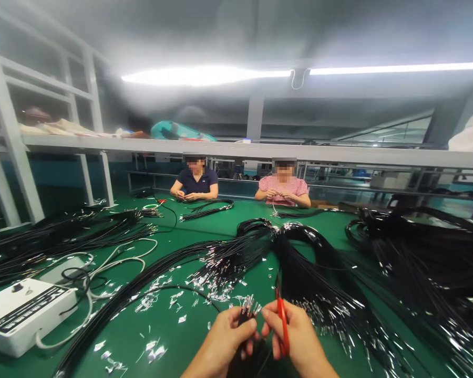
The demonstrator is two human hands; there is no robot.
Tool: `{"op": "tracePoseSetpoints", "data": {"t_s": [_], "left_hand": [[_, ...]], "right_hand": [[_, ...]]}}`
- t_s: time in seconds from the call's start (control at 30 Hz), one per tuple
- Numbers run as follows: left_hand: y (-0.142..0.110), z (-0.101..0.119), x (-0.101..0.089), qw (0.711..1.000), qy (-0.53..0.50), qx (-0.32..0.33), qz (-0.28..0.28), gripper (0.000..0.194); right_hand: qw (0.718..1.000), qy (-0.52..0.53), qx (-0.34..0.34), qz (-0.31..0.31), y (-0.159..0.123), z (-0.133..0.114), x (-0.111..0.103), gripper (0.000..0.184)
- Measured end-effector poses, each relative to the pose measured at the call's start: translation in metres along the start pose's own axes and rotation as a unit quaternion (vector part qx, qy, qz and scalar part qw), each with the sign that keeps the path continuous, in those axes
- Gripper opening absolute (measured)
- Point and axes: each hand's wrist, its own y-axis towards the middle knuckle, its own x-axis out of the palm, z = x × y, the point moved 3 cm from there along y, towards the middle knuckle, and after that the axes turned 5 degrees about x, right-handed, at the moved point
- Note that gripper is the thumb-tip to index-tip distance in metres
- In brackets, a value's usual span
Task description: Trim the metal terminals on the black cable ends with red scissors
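Note:
My left hand (226, 338) is closed around a small bunch of black wires with silver tips (249, 307), held upright near the bottom edge. My right hand (294, 336) is closed too, a red-handled tool (283, 317) in its fingers, its thumb and forefinger touching the same wire tips. Just beyond both hands a large fan of black wires (299, 262) spreads over the green table (173, 341). Small silvery scraps (157, 349) lie scattered on the table to the left of my hands.
A white box (23, 315) with white cables sits at the left. More black wire bundles lie at the left (63, 236) and the right (418, 252). Two people sit across the table, one in a dark top (196, 181), one in pink (283, 186). A shelf (260, 152) runs overhead.

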Motion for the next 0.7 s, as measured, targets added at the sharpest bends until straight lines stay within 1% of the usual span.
{"op": "tracePoseSetpoints", "data": {"t_s": [0.1, 0.2, 0.3, 0.37, 0.43, 0.5, 0.6, 0.7], "left_hand": [[0.002, -0.004, -0.002, 1.000, -0.017, -0.015, 0.000, 0.009], [0.003, -0.008, -0.002, 1.000, -0.020, -0.019, -0.007, 0.006], [0.003, -0.011, 0.000, 1.000, -0.003, -0.021, -0.021, 0.008], [0.004, -0.012, 0.000, 1.000, 0.007, -0.009, -0.028, 0.012], [0.003, -0.013, 0.000, 0.999, 0.016, 0.003, -0.030, 0.016], [0.002, -0.014, -0.001, 0.999, 0.016, -0.001, -0.028, 0.019], [0.000, -0.014, 0.001, 0.999, -0.011, -0.017, -0.033, 0.020], [0.000, -0.016, 0.002, 0.997, -0.053, -0.030, -0.056, 0.016]], "right_hand": [[1.000, 0.016, -0.005, 0.022, -0.001, 0.008, 0.000, 0.028], [0.999, 0.038, 0.002, 0.023, -0.001, 0.013, 0.001, 0.028], [0.998, 0.060, 0.015, 0.000, 0.000, 0.015, 0.003, 0.032], [0.997, 0.071, 0.020, -0.016, -0.001, 0.015, 0.003, 0.034], [0.996, 0.080, 0.023, -0.026, -0.003, 0.016, 0.003, 0.033], [0.995, 0.088, 0.023, -0.031, -0.005, 0.016, 0.003, 0.031], [0.994, 0.097, 0.022, -0.049, -0.007, 0.017, 0.002, 0.028], [0.990, 0.106, 0.024, -0.085, -0.008, 0.019, 0.002, 0.029]]}}
